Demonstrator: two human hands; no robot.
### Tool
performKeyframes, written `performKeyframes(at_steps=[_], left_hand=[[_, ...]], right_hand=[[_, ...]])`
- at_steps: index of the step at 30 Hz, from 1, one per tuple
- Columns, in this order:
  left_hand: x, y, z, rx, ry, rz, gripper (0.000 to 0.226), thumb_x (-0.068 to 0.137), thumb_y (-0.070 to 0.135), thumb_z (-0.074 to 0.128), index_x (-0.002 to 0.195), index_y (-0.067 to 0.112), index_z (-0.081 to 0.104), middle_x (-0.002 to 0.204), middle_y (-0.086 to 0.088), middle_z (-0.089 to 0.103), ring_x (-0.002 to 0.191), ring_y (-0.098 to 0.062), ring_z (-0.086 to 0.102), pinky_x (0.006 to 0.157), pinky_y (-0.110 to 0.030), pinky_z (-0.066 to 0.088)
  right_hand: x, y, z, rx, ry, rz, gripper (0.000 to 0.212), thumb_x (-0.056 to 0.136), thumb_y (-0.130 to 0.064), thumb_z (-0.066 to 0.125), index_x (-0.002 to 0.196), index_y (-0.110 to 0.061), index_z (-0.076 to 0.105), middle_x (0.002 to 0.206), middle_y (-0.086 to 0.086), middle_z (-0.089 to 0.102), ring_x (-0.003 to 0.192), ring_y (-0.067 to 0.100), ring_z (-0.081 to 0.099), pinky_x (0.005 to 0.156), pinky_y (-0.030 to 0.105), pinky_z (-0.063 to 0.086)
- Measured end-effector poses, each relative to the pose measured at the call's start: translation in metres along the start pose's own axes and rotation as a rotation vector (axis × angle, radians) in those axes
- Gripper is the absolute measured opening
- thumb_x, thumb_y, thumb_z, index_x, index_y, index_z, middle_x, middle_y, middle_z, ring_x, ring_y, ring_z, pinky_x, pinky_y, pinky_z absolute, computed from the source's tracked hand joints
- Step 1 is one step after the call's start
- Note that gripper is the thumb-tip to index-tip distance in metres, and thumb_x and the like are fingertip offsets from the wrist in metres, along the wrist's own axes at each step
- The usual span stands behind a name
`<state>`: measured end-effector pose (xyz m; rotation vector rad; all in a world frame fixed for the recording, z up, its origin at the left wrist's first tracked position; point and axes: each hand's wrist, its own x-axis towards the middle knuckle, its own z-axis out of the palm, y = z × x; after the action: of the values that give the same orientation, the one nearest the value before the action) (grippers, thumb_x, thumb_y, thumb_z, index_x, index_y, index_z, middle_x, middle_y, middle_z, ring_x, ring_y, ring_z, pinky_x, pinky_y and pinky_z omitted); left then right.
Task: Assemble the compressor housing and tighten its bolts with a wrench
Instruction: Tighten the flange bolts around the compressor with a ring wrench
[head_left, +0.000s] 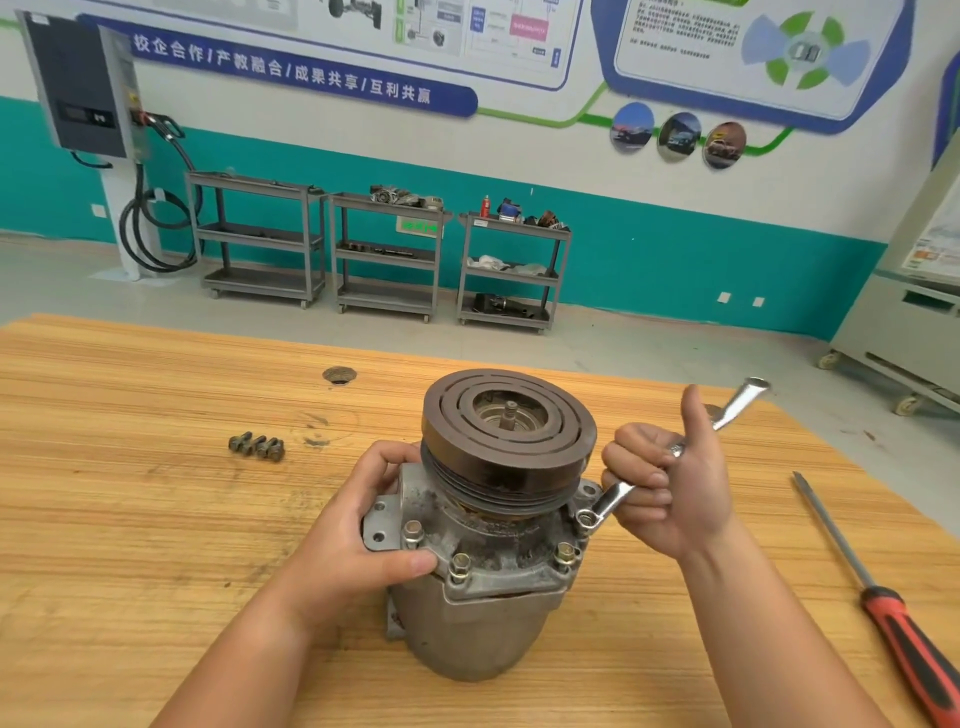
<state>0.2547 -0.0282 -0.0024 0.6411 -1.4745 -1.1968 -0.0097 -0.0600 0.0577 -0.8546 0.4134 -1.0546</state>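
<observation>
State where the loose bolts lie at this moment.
In the head view, the loose bolts lie on the table, left of the compressor and the left hand, near a round hole.

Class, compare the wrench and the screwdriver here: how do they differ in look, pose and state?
The wrench is gripped in the right hand, its ring end on a bolt of the compressor housing; the screwdriver lies untouched on the table. The wrench is bare bright metal; the screwdriver has a red-and-black handle. The wrench tilts upward; the screwdriver lies flat. Both are long, slim hand tools.
</observation>
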Motion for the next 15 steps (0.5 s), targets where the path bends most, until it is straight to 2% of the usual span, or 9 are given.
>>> performKeyframes(at_steps=[2,4,8,10,12,14,15], left_hand=[[0.000,0.000,0.000,0.011,-0.001,0.013,0.059,0.051,0.029,0.084,0.103,0.040,0.059,0.106,0.007,0.066,0.096,-0.020,0.068,0.076,-0.027,0.055],[0.000,-0.001,0.000,0.013,-0.007,0.022,0.061,0.050,0.031,0.086,0.104,0.040,0.059,0.107,0.007,0.066,0.097,-0.019,0.067,0.076,-0.027,0.055],[0.001,-0.001,0.000,0.010,-0.003,0.017,0.063,0.050,0.035,0.089,0.105,0.036,0.059,0.106,0.005,0.066,0.096,-0.022,0.068,0.076,-0.029,0.055],[0.001,-0.001,0.001,0.001,-0.005,0.009,0.066,0.049,0.043,0.092,0.105,0.034,0.059,0.107,0.003,0.066,0.096,-0.023,0.067,0.076,-0.030,0.056],[0.001,-0.001,0.000,-0.001,-0.006,0.000,0.065,0.049,0.042,0.092,0.105,0.034,0.059,0.107,0.002,0.066,0.096,-0.023,0.067,0.076,-0.031,0.055],[0.001,-0.003,-0.001,-0.005,0.000,-0.003,0.064,0.051,0.028,0.087,0.107,0.033,0.058,0.107,0.004,0.066,0.096,-0.022,0.067,0.076,-0.030,0.055],[0.000,-0.004,-0.001,-0.009,0.006,-0.005,0.065,0.052,0.023,0.083,0.111,0.029,0.056,0.107,0.004,0.066,0.096,-0.022,0.067,0.076,-0.030,0.055]], right_hand=[[0.003,-0.001,0.000,-0.002,0.008,0.036,0.059,0.071,-0.075,0.040,0.044,-0.022,0.036,0.039,-0.007,0.041,0.033,0.003,0.014,0.026,0.009,0.023],[-0.001,0.001,0.004,0.006,0.046,0.015,0.061,0.072,-0.077,0.037,0.045,-0.023,0.035,0.039,-0.008,0.038,0.034,0.003,0.013,0.026,0.010,0.021],[-0.031,0.021,0.020,0.036,0.262,-0.253,0.064,0.070,-0.081,0.031,0.046,-0.022,0.037,0.042,-0.007,0.032,0.037,0.006,0.010,0.033,0.014,0.013],[-0.048,0.035,0.033,0.015,0.343,-0.433,0.065,0.064,-0.084,0.041,0.047,-0.021,0.039,0.046,-0.004,0.033,0.038,0.007,0.014,0.035,0.016,0.015],[-0.061,0.053,0.049,-0.094,0.440,-0.550,0.064,0.048,-0.083,0.061,0.045,-0.022,0.042,0.047,-0.002,0.037,0.037,0.007,0.022,0.036,0.013,0.019],[-0.070,0.068,0.065,-0.273,0.552,-0.586,0.056,0.038,-0.067,0.076,0.043,-0.020,0.045,0.048,-0.002,0.044,0.037,0.007,0.029,0.037,0.014,0.023],[-0.073,0.077,0.070,-0.463,0.559,-0.642,0.047,0.046,-0.057,0.075,0.047,-0.020,0.046,0.053,-0.002,0.046,0.041,0.008,0.034,0.039,0.017,0.027]])
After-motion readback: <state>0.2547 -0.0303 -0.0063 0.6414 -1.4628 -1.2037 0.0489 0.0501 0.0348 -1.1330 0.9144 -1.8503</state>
